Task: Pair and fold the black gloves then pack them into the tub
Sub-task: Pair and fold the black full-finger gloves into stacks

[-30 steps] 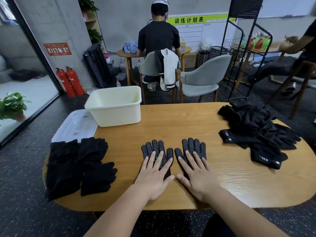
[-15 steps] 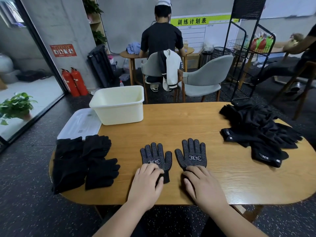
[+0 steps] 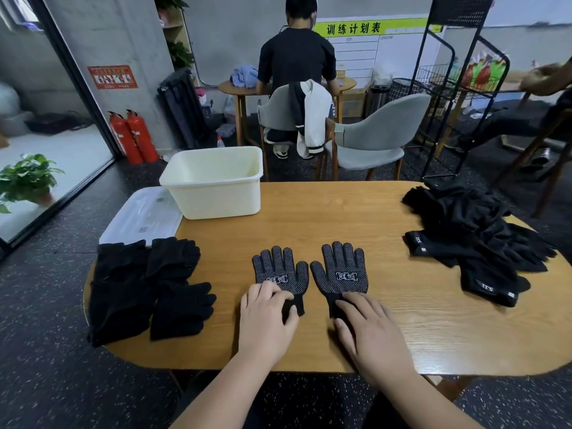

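My left hand (image 3: 267, 320) pinches one dotted black knit glove (image 3: 280, 267), my right hand (image 3: 374, 332) lies flat on its twin (image 3: 340, 267) — pair unfolded, cream plastic tub (image 3: 216, 199) unfilled.

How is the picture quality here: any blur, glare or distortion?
Head view: the left dotted glove and right dotted glove are sharp, print legible; the wide lens bows the table edge and tilts the rack; the arm at far right looks blurred; daylight washes out the left floor.

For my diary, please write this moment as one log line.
phase: pairing; left hand: pinches left glove cuff; right hand: rests on right glove cuff; tub: looks empty
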The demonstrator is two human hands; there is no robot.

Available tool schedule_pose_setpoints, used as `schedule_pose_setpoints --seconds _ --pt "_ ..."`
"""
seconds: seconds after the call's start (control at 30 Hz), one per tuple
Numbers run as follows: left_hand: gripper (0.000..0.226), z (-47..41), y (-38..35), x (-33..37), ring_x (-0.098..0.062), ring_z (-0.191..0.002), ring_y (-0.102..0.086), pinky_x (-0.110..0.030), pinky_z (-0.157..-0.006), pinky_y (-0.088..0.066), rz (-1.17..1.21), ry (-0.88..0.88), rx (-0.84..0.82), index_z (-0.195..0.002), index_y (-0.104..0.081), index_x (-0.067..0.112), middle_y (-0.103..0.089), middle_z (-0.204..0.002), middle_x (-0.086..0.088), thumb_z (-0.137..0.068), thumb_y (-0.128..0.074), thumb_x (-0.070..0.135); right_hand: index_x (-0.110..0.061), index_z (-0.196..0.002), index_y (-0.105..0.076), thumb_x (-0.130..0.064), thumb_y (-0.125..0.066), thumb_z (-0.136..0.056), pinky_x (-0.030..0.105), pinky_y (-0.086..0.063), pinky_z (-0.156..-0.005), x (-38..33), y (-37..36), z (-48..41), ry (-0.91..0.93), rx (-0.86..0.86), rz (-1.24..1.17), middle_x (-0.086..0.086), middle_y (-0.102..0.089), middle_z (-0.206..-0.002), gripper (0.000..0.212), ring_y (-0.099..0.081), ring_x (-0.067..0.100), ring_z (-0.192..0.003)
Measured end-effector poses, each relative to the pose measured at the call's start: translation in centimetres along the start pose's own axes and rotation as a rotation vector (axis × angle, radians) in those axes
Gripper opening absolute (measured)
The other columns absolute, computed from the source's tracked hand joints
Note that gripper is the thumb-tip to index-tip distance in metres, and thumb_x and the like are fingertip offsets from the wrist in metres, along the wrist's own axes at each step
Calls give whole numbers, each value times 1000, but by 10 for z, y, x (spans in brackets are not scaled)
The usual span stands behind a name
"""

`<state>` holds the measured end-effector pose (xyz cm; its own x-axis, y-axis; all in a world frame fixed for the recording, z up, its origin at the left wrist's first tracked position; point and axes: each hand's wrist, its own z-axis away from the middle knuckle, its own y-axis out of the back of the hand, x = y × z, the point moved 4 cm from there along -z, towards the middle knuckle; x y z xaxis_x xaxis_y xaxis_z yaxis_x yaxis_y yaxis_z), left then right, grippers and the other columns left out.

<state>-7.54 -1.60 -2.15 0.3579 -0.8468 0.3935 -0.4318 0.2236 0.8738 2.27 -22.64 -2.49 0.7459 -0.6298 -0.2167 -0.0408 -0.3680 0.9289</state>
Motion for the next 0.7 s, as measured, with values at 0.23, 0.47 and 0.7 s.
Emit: schedule_pose_setpoints --seconds 0.23,0.47,0.7 --pt "7 -1 1 -12 -5 -99 -45 -30 -92 -31 154 65 67 -96 -74 41 -54 -88 25 -91 -78 38 -27 -136 -65 -54 -41 -107 44 -41 -115 1 0 0 -8 12 -33 -11 -54 -148 47 -43 19 -142" --pt "4 -3 5 -13 -2 -102 -48 -31 -94 -33 284 117 36 -94 -71 44 -62 -85 26 -95 -74 41 -28 -126 -72 -43 -65 -97 46 -46 -105 -9 -1 -10 -7 90 -57 -13 -61 -135 33 -50 24 -132" --pt "8 0 9 -14 -2 -104 -55 -33 -97 -35 385 101 18 -92 -72 45 -65 -86 28 -92 -77 38 -36 -112 -75 -59 -55 -97 38 -42 -80 -54 -12 -40 -111 83 -113 -20 -65 -109 35 -51 17 -105"
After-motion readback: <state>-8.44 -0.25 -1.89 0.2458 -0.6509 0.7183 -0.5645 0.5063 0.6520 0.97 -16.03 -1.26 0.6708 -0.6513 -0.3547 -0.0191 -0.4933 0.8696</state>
